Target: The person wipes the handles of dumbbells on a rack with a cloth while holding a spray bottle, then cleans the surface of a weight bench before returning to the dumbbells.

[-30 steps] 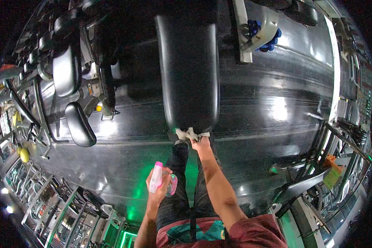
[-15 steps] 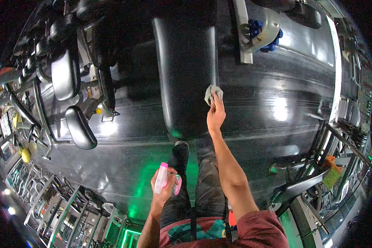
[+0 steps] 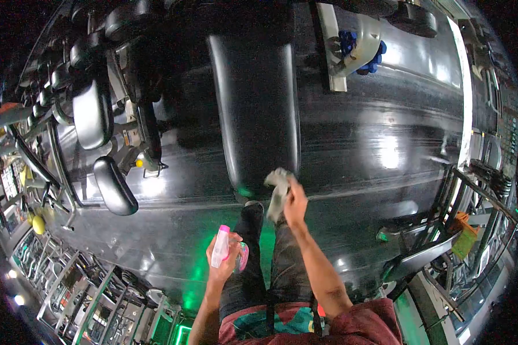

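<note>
- Half a second back, the right hand (image 3: pixel 295 202) was pressing the cloth (image 3: pixel 277 192) against the right edge of the bench pad (image 3: pixel 258 109), well up its length; now it has drawn back to the near end of the pad, and the cloth hangs loose from it.
- Right hand: clenched on the cloth, pinching it at the top so that the rest droops toward the knee; it looks blurred, so the exact finger hold cannot be told. It sits just at the near right corner of the pad, barely touching it if at all.
- Left hand (image 3: pixel 224 259): wrapped around a spray bottle (image 3: pixel 220 246) with a pink top, held upright and close to the body over the left thigh, well apart from the pad, seemingly kept out of the wiping arm's way.
- Both legs in dark trousers stand at the pad's near end, so the person faces straight along its length.
- Bench pad: long, black and glossy, running away from the person across a dark, shiny floor (image 3: pixel 380 144).
- Left of it stand other machines with black seat pads (image 3: pixel 114 185); beyond its far right corner, a pale frame holds blue knobs (image 3: pixel 357 46).
</note>
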